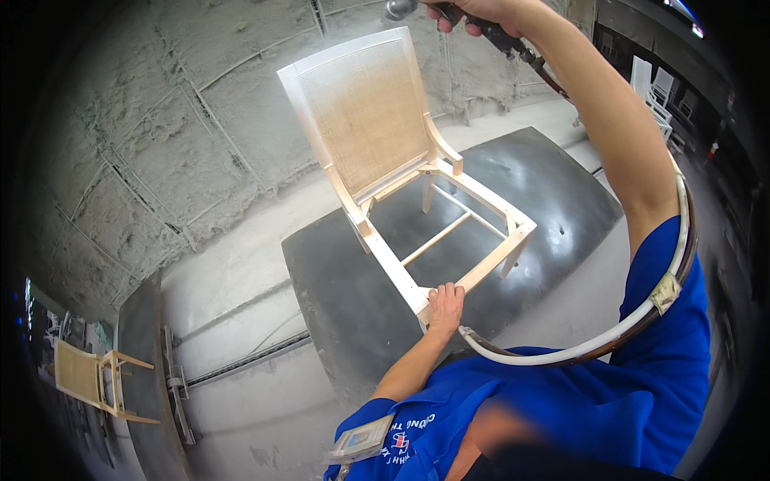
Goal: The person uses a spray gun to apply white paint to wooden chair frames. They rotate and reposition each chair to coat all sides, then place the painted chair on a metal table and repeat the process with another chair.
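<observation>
A pale wooden chair frame with a woven back stands on a dark round platform before a wall crusted with overspray. The left hand clasps the frame's near front corner. The right hand, raised above the backrest, is closed around a spray gun, its hose looping across the blue shirt.

chair frame: pale unfinished wood, woven cane back, open seat without cushion, upright on a dark round platform.
spray gun: dark, with a white hose, raised above the chair's back.
</observation>
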Available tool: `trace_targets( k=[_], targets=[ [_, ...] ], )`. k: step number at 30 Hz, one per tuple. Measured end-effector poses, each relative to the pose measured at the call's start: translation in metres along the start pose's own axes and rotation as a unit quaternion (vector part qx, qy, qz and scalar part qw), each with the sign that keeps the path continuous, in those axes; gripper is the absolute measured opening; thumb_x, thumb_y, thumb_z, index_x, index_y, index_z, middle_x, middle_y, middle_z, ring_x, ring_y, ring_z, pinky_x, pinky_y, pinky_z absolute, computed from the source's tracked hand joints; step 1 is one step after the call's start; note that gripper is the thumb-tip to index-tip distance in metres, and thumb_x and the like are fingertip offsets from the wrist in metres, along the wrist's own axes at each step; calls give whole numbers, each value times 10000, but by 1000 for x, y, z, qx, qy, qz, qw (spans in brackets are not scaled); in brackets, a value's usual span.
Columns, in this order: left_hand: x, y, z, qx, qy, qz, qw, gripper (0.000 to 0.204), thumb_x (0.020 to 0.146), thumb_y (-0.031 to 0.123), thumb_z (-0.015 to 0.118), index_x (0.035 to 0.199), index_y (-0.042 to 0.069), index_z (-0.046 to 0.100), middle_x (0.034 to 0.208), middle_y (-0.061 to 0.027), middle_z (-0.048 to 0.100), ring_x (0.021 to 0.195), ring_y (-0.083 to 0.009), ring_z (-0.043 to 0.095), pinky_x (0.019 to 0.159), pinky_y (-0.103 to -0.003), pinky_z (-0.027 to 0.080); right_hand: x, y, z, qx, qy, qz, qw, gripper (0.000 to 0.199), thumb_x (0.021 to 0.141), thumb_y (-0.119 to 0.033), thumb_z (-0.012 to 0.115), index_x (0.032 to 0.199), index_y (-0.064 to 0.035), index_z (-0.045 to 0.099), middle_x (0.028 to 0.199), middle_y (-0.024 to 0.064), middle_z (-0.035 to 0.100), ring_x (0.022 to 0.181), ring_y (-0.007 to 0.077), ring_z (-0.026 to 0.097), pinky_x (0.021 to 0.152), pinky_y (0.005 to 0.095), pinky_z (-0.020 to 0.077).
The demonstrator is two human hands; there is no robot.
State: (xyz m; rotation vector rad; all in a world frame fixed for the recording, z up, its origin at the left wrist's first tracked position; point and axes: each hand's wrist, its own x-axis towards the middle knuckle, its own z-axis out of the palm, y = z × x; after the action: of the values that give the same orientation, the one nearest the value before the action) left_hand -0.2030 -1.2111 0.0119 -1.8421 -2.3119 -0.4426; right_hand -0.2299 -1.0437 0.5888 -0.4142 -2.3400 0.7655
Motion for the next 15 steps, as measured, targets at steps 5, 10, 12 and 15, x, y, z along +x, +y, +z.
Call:
trace_targets(
  k=[5,10,12,15],
  targets=[
    [-3,3,-1,-3,13,1,1000,197,888,108,608,1083,133,597,1025,-60,550,1021,-246,564,939,-467,364,-40,16,4,-167,41,109,979,224,904,-227,618,1054,-109,735,742,99,683,532,217,598,495,373,485],
    [-3,4,2,46,57,6,997,109,909,167,605,1017,157,604,971,-45,548,962,-231,567,892,-436,370,-51,52,37,-59,9,69,996,232,947,-281,701,1081,-93,675,788,12,665,640,91,640,424,251,429],
    [-3,5,4,57,56,0,997,108,910,172,609,1016,157,603,976,-45,545,968,-230,564,901,-437,363,-54,60,40,-152,37,94,983,257,945,-281,695,1112,-87,684,785,14,664,641,95,638,431,257,435],
    [-2,7,5,61,40,-22,997,121,914,159,601,1035,150,598,997,-52,541,994,-231,558,915,-448,357,-61,67,43,-145,13,111,983,324,933,-278,686,1185,-75,687,783,34,674,647,103,645,463,265,464]
  ],
)
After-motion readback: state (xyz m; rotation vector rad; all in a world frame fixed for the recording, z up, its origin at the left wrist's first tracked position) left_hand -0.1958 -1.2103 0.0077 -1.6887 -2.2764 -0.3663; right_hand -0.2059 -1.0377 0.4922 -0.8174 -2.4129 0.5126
